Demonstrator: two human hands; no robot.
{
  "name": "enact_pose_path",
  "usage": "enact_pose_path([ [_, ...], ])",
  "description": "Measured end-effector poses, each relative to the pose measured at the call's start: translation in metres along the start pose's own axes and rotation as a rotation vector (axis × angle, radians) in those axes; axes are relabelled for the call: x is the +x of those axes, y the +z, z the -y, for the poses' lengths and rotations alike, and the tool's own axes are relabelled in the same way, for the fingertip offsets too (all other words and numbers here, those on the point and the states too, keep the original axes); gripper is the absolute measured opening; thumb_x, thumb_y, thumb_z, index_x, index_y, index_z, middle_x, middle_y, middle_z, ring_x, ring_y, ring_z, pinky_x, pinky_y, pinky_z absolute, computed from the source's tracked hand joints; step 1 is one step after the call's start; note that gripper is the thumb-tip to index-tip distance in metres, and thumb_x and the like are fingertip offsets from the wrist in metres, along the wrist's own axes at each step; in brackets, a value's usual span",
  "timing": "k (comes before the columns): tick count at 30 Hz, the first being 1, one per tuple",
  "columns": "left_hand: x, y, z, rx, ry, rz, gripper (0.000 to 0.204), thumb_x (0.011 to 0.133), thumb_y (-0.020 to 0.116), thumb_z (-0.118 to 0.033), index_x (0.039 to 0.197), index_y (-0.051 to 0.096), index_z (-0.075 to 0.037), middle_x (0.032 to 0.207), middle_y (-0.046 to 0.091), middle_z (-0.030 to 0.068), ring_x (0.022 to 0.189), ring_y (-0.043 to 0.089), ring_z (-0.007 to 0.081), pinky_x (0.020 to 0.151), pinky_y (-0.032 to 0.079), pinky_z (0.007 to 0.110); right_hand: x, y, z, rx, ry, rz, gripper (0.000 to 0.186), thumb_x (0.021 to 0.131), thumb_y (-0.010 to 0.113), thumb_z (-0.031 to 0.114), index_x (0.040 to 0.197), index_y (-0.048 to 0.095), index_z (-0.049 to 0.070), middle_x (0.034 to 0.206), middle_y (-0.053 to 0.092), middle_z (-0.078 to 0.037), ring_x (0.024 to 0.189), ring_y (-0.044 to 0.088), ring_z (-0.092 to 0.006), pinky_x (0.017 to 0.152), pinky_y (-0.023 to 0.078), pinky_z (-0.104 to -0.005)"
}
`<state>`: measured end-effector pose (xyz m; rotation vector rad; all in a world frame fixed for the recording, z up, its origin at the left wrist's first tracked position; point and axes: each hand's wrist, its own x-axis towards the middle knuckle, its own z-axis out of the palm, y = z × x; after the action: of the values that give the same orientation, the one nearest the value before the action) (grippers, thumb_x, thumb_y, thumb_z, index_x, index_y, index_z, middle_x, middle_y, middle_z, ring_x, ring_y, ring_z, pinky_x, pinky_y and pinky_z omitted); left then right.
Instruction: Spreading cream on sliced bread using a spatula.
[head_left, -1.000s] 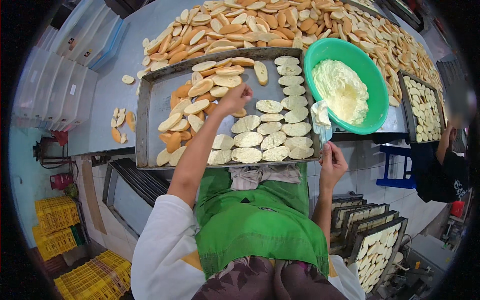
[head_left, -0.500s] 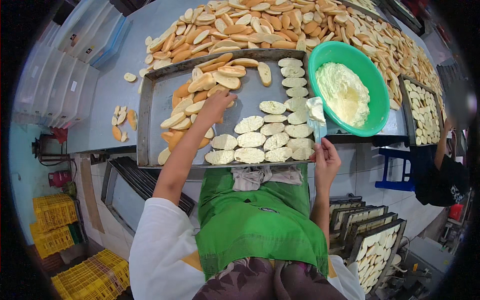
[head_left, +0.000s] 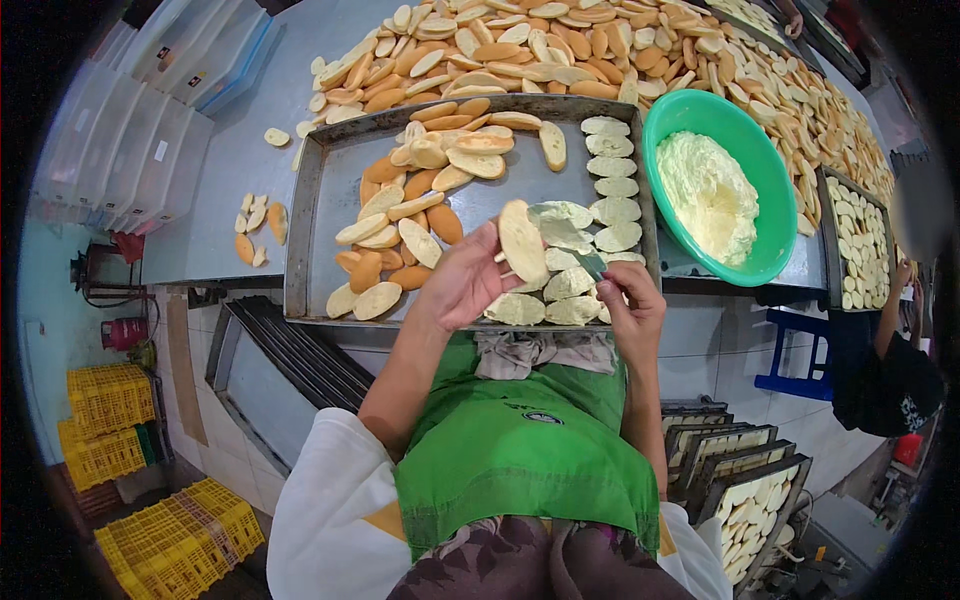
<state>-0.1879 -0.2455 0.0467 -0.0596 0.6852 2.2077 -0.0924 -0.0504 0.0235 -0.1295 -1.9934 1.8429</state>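
My left hand (head_left: 462,282) holds an oval bread slice (head_left: 521,243) upright between thumb and fingers, over the near middle of a metal tray (head_left: 335,165). In my right hand (head_left: 634,302) is a spatula (head_left: 590,263), gripped by its handle. Its blade carries pale cream (head_left: 565,226) and lies right beside the slice; whether they touch I cannot tell. Cream-coated slices (head_left: 614,187) line the tray's right side in rows, partly hidden by my hands. Plain slices (head_left: 420,242) lie heaped on its left. A green bowl (head_left: 772,235) of cream stands just right of the tray.
A large bread pile (head_left: 560,45) covers the table's far side. Plastic boxes (head_left: 125,165) stand at left, yellow crates (head_left: 180,540) below. Another filled tray (head_left: 858,240) lies at right, near a co-worker's arm (head_left: 890,320). A blue stool (head_left: 795,350) and upright trays (head_left: 755,510) stand below.
My left hand has come right from the plain slices, lifting one up. The spatula has moved left from beside the bowl to that slice, its cream-laden blade now tipped toward it.
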Motion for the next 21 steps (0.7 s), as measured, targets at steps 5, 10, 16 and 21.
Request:
enact_pose_path([
  [5, -0.004, 0.015, 0.004, 0.150, -0.016, 0.038, 0.048, 0.089, 0.048, -0.015, 0.129, 0.027, 0.001, 0.125, 0.042, 0.0156, 0.114, 0.047, 0.0232, 0.094, 0.044, 0.035, 0.003, 0.001, 0.003, -0.102, -0.079, 0.053, 0.022, 0.069, 0.066, -0.002, 0.090, 0.067, 0.004, 0.084, 0.058, -0.006, 0.073, 0.055, -0.0123, 0.063, 0.045, -0.0232],
  [10, -0.003, -0.002, -0.001, 0.207, 0.114, -0.026, 0.059, 0.083, 0.058, -0.019, 0.132, 0.027, -0.006, 0.123, 0.046, 0.0128, 0.111, 0.049, 0.0203, 0.089, 0.047, 0.032, 0.002, -0.016, 0.004, -0.381, -0.115, -0.029, 0.025, 0.067, 0.067, -0.003, 0.089, 0.068, 0.007, 0.083, 0.057, -0.006, 0.074, 0.055, -0.0137, 0.063, 0.045, -0.0239],
  [16, 0.003, 0.011, -0.005, 0.339, 0.272, -0.020, 0.058, 0.080, 0.062, -0.015, 0.130, 0.032, -0.011, 0.119, 0.049, 0.0106, 0.106, 0.053, 0.0199, 0.085, 0.050, 0.032, 0.004, -0.014, 0.029, -0.244, -0.010, 0.044, 0.028, 0.063, 0.068, -0.005, 0.088, 0.068, 0.007, 0.081, 0.057, -0.007, 0.073, 0.055, -0.0161, 0.062, 0.045, -0.0249],
  [21, 0.005, 0.001, -0.012, 0.258, 0.266, -0.052, 0.056, 0.080, 0.061, -0.019, 0.128, 0.033, -0.012, 0.117, 0.051, 0.0121, 0.103, 0.055, 0.0230, 0.083, 0.051, 0.032, 0.004, -0.034, 0.020, -0.543, -0.137, 0.156, 0.024, 0.062, 0.069, -0.003, 0.084, 0.069, 0.007, 0.075, 0.057, -0.005, 0.071, 0.054, -0.0167, 0.060, 0.043, -0.0259],
])
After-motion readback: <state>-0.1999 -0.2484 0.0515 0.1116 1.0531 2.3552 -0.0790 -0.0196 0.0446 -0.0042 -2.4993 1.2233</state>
